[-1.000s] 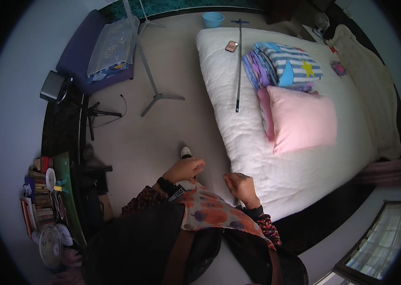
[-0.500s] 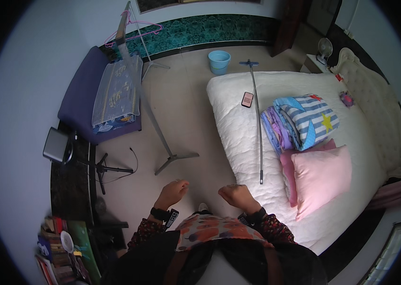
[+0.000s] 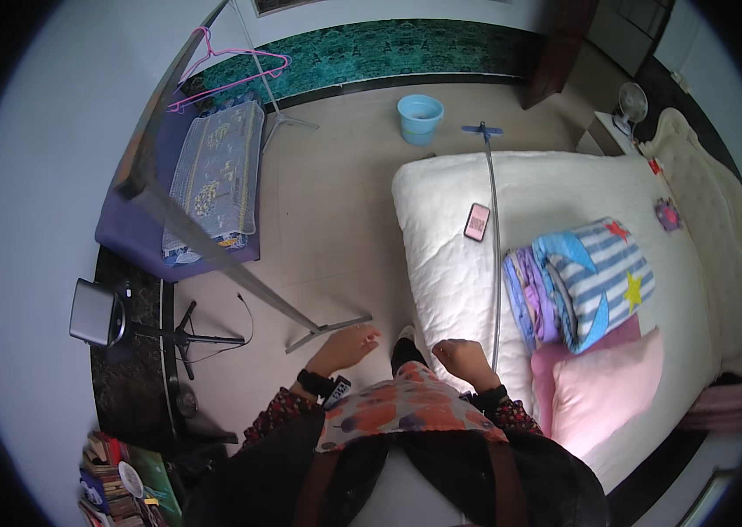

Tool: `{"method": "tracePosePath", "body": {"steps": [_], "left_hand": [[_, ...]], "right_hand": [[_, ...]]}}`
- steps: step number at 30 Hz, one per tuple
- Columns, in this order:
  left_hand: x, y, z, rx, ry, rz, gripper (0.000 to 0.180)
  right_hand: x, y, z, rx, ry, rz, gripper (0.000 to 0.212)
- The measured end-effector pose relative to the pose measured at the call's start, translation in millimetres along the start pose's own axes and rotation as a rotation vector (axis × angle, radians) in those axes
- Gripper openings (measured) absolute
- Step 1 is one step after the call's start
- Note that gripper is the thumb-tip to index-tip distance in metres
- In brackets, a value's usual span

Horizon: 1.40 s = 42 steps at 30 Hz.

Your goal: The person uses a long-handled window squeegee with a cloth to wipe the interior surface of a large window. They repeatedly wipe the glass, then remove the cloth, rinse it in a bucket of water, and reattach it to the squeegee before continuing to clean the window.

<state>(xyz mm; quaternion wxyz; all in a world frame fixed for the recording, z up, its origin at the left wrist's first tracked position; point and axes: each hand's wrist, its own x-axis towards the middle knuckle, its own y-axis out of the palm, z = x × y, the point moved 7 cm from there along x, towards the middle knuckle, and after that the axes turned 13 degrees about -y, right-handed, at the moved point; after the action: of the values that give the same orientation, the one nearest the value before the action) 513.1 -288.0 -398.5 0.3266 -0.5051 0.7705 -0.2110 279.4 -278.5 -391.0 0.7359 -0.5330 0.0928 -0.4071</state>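
My left hand (image 3: 344,349) hangs in front of my body, fingers loosely bent and apart, holding nothing. It is nearest the foot of a grey metal clothes rack (image 3: 257,294), with no visible grip on it. My right hand (image 3: 465,361) is curled at the bed's near left edge, with nothing seen in it. Close by, a long grey pole with a blue crosspiece (image 3: 494,255) lies along the white-covered bed (image 3: 437,237); its near end runs behind that hand. A phone (image 3: 476,221) with a pink screen rests left of the pole.
Right of the pole lie a folded striped quilt (image 3: 595,272) and a pink pillow (image 3: 608,391). A blue bucket (image 3: 420,132) stands beyond the bed. Pink hangers (image 3: 239,88) hang over a purple sofa (image 3: 134,211). At left are a black tripod stand (image 3: 191,334) and books (image 3: 116,479).
My view has shifted forward, so the rack's top looms larger and the bed sits lower. My right hand is now over the bed's edge by the pole. My left hand's fingers have loosened.
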Motion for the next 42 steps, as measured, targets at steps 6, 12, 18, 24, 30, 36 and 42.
{"method": "tracePosePath", "body": {"steps": [6, 12, 18, 24, 30, 36, 42], "left_hand": [[111, -66, -43, 0.083, 0.053, -0.064, 0.024], [189, -85, -59, 0.062, -0.008, -0.009, 0.025], [268, -98, -61, 0.121, -0.030, 0.127, 0.024], [353, -138, -52, 0.133, 0.106, 0.148, 0.025], [431, -230, -5, 0.084, 0.075, 0.039, 0.023], [471, -334, 70, 0.032, -0.066, -0.166, 0.021], [481, -371, 115, -0.082, -0.196, -0.215, 0.021]], "right_hand": [[90, -51, -98, 0.014, -0.006, -0.048, 0.012], [145, -72, -143, 0.012, -0.065, -0.097, 0.009], [173, -56, -176, 0.126, 0.056, -0.077, 0.010], [213, -39, -234, 0.070, 0.149, -0.007, 0.011], [329, -19, -293, 0.069, 0.143, -0.051, 0.012], [490, 29, -323, 0.166, -0.102, 0.075, 0.015], [602, 67, -331, 0.208, -0.202, 0.281, 0.017]]}}
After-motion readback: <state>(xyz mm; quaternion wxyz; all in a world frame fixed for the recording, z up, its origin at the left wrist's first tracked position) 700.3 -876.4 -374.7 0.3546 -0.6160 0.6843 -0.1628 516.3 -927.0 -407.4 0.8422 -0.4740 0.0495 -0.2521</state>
